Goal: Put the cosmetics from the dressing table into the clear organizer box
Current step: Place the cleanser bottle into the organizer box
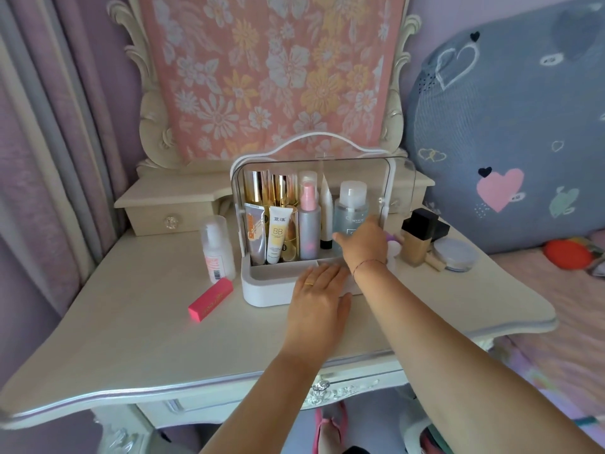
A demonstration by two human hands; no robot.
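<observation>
The clear organizer box (262, 290) with a white base and handle stands at the middle of the dressing table (137, 322), its clear door (401, 188) swung out to the right. Inside stand gold bottles (258, 188), two tubes (278, 234), a pink-capped spray bottle (309, 221) and a clear bottle of bluish liquid (352, 204). My right hand (361, 245) reaches into the box and wraps around the lower part of that clear bottle. My left hand (316, 301) lies flat on the front of the white base and holds nothing.
Left of the box stand a white pump bottle (216, 249) and a pink lipstick carton (211, 299). To its right are a black-capped foundation bottle (417, 239), a round compact (455, 253) and a brush handle (433, 263). A bed (540, 290) adjoins the table's right side.
</observation>
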